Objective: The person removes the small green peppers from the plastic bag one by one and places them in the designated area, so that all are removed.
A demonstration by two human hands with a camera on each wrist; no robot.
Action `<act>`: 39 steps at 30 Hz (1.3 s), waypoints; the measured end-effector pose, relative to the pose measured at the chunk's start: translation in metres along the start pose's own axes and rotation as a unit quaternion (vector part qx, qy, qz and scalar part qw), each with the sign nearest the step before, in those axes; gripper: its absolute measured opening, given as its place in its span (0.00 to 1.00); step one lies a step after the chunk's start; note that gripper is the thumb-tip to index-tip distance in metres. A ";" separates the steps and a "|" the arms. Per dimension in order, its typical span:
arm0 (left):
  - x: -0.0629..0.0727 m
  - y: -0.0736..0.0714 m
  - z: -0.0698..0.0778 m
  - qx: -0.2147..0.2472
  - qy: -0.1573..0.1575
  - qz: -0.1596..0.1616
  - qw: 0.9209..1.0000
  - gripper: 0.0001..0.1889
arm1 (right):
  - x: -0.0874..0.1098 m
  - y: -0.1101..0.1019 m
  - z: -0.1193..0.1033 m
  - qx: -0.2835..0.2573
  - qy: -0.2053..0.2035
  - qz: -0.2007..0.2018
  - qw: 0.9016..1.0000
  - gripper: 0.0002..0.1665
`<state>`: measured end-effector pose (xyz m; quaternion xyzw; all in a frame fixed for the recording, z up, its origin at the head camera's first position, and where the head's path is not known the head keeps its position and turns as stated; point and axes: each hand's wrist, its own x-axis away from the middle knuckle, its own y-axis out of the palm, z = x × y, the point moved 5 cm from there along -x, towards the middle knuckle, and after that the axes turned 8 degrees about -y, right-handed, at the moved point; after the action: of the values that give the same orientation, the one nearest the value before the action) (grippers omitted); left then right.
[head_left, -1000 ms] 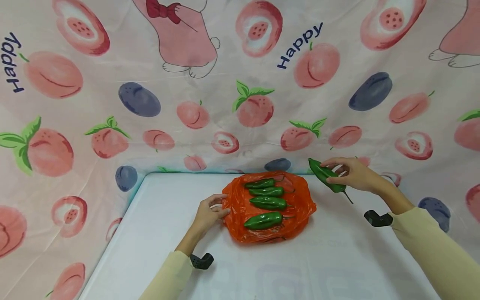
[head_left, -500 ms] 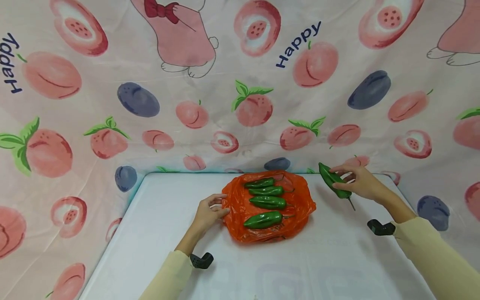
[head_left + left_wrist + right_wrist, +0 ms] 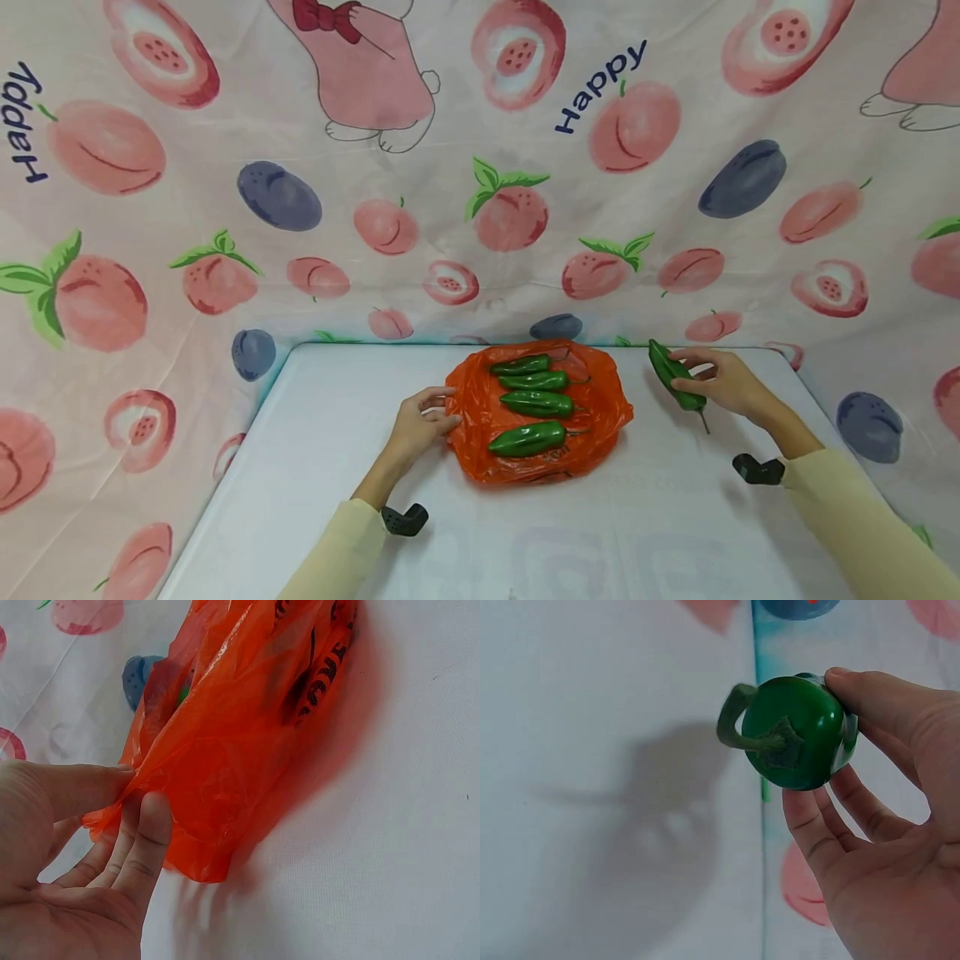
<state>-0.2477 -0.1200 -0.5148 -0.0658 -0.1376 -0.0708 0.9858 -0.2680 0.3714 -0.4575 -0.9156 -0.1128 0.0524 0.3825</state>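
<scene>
My left hand [image 3: 418, 427] pinches the left edge of an orange plastic bag [image 3: 472, 462] between thumb and fingers; the left wrist view shows the thin film [image 3: 202, 780] bunched at the fingertips. Several green peppers [image 3: 536, 405] lie side by side on the bag, stems pointing right. Right of the bag, my right hand [image 3: 723, 382] holds another green pepper [image 3: 669, 375] above the table, its stem hanging down toward me. In the right wrist view the pepper's stem end [image 3: 780, 742] faces the camera, thumb on one side and fingers on the other.
Everything is on a white table [image 3: 360, 375]. A fruit-print cloth [image 3: 450, 183] rises behind it and along its sides. Each wrist carries a small black device, such as the one at the right sleeve [image 3: 757, 469].
My right hand has moved right and a little toward me with the pepper, away from the bag and lower. The left hand and the bag stay in place.
</scene>
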 end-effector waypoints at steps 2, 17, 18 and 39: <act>0.000 0.001 0.000 0.000 0.001 0.001 1.000 0.23 | 0.000 0.002 0.005 -0.002 0.000 0.004 1.000 0.36; -0.003 0.001 0.002 -0.005 0.004 0.021 1.000 0.23 | -0.003 0.018 0.031 -0.021 0.031 0.017 0.999 0.40; -0.003 0.000 0.002 -0.003 0.005 0.020 1.000 0.23 | -0.003 0.019 0.032 -0.022 0.036 0.017 0.999 0.41; 0.002 0.002 0.002 0.000 0.003 0.010 1.000 0.22 | -0.005 0.034 0.054 -0.047 0.070 0.012 0.996 0.41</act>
<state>-0.2459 -0.1182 -0.5122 -0.0670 -0.1335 -0.0612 0.9869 -0.2771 0.3847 -0.5197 -0.9353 -0.0768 -0.0126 0.3451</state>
